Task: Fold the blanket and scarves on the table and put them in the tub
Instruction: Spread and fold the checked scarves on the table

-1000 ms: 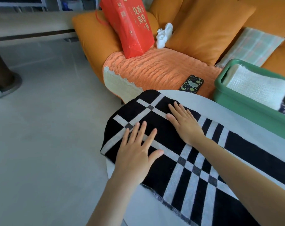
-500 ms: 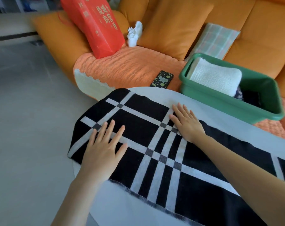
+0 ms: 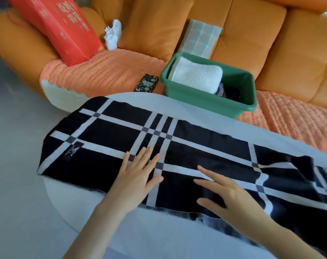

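Your white table (image 3: 149, 230) carries the black checked scarf (image 3: 121, 131), spread lengthwise and not yet folded; the green tub (image 3: 205, 101) waits beyond its far edge. Your left hand (image 3: 136, 184) and right hand (image 3: 233, 200) lie flat on it, fingers straight, seemingly smoothing. Next, I judge, pinch one end and fold across.
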